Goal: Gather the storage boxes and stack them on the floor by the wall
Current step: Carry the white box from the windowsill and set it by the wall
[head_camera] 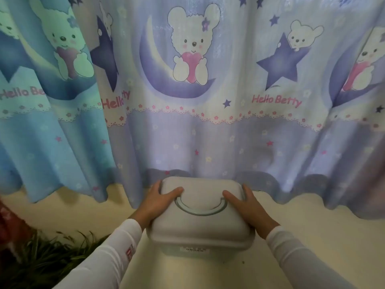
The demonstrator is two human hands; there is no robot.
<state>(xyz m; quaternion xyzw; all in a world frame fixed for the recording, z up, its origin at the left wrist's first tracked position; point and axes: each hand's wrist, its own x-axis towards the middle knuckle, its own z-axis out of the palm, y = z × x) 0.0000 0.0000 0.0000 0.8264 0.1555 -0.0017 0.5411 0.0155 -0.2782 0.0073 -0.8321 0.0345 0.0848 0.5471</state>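
Storage box (200, 224), a pale grey lidded case with a fold-down carry handle (201, 207) lying flat on its lid, sits low by the hem of a cartoon-bear curtain (193, 122), gripped at both ends by a person in white sleeves. The left hand (158, 202) clasps the left end, thumb laid across the lid; the right hand (246, 205) mirrors it on the right end. Both hands are clamped on the box, well apart from each other. The grip is on the lid's rim rather than under the base, so a loose latch could, by this reading, let the body drop away. The far edge meets the curtain hem, and pushing further could snag the fabric or leave the box askew. Whether the box rests on the pale floor (270, 268) or is held just above it cannot be told, nor whether another box lies beneath. The wall is hidden behind the curtain. Dark green fronds (52, 253) at lower left are cut off by the frame.
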